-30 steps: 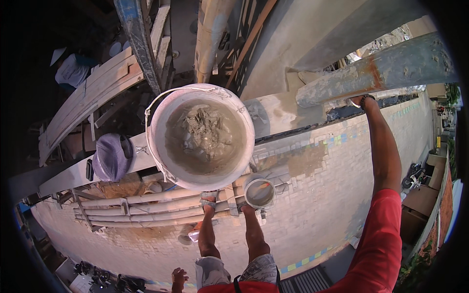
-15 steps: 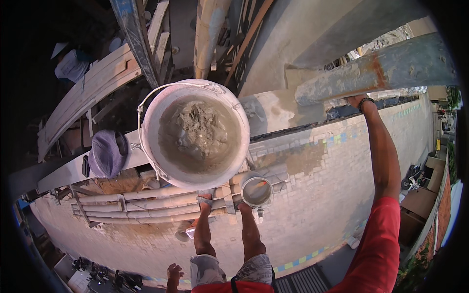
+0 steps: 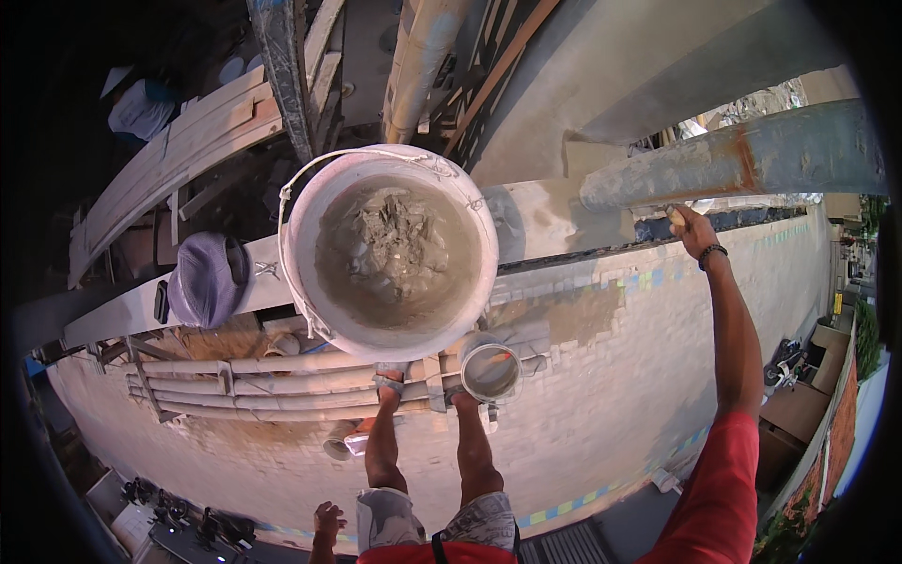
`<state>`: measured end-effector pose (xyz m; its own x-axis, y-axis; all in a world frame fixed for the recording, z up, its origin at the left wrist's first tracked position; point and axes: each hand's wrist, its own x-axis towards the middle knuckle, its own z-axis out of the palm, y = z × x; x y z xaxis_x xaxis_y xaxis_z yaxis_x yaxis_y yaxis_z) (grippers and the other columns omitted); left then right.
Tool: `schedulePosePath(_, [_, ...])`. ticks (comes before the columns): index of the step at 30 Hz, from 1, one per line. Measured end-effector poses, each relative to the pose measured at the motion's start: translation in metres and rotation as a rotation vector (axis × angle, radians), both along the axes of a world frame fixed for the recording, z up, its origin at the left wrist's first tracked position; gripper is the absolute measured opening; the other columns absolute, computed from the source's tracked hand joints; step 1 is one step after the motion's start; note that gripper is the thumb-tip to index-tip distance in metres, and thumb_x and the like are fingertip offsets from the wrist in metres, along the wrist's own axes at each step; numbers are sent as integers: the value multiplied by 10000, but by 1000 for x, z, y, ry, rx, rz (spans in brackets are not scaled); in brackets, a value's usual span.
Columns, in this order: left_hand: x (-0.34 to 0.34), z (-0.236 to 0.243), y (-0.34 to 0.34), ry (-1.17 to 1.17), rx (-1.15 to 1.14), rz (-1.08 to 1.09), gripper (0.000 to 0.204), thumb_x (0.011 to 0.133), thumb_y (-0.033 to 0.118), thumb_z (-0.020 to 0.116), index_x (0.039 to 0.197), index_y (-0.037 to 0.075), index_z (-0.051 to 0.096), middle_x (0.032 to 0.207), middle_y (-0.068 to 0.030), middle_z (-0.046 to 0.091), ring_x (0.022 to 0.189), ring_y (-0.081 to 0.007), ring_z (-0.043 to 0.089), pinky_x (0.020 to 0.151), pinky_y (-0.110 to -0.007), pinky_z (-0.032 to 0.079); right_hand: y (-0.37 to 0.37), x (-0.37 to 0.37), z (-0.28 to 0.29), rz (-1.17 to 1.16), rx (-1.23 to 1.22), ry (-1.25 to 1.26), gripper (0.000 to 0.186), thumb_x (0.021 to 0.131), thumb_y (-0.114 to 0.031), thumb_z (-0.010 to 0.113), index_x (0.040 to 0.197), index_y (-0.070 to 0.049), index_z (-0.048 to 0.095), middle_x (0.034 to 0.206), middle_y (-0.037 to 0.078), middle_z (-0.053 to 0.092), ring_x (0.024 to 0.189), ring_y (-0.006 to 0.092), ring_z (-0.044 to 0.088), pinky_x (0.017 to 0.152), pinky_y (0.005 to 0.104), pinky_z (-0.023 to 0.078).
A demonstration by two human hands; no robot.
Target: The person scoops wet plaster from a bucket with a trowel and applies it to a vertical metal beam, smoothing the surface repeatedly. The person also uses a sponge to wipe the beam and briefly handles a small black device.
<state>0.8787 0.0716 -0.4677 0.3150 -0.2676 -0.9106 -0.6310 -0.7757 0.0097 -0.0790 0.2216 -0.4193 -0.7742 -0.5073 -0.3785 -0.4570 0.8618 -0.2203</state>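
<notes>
A small pale object (image 3: 675, 215), its kind unclear, sits just below a rust-streaked pipe (image 3: 752, 155), gripped in the curled fingers of a right hand (image 3: 693, 232), its red-sleeved arm stretched forward. The left hand (image 3: 329, 519) hangs low, fingers loosely parted. Ahead, a bucket (image 3: 301, 254) holds wet grey mix (image 3: 399, 240).
</notes>
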Motion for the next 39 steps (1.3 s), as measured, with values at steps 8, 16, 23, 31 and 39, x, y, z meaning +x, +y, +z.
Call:
schedulePosePath(8, [27,-10,14,14,9,48,453,865,164,544,1279,9,447,884,-152,648,550,-237,622,448,-330,478,54,6,-8,60,-210,28,439,818,-133,651,1217,12,538,1109,146,618,1020,236,573,905,322,441])
schedulePosePath(16, [6,-9,9,-16,31,27,464,855,161,549,1280,8,441,916,-164,640,591,-249,628,473,-330,486,11,-6,-11,48,-162,4,450,799,-177,659,1198,-1,548,1072,209,638,1026,330,611,878,356,461])
schedulePosePath(23, [17,-8,9,-22,14,60,468,841,162,560,1266,-5,455,896,-144,635,569,-229,608,469,-325,488,-11,-5,-12,83,-54,9,398,795,-162,660,1157,-17,575,1066,213,637,1041,342,598,866,387,466])
schedulePosePath(31, [11,-5,7,6,4,82,430,859,139,540,1252,-10,450,860,-155,634,510,-236,595,444,-332,483,62,65,9,-29,-161,23,390,815,-142,652,1169,-7,558,994,175,657,937,308,631,805,365,481])
schedulePosePath(39, [8,-15,-9,66,24,62,421,880,144,529,1262,-11,442,868,-157,629,523,-239,600,440,-329,481,12,277,73,-687,-776,-925,345,915,-266,576,1184,-79,468,758,64,559,552,148,539,502,290,470])
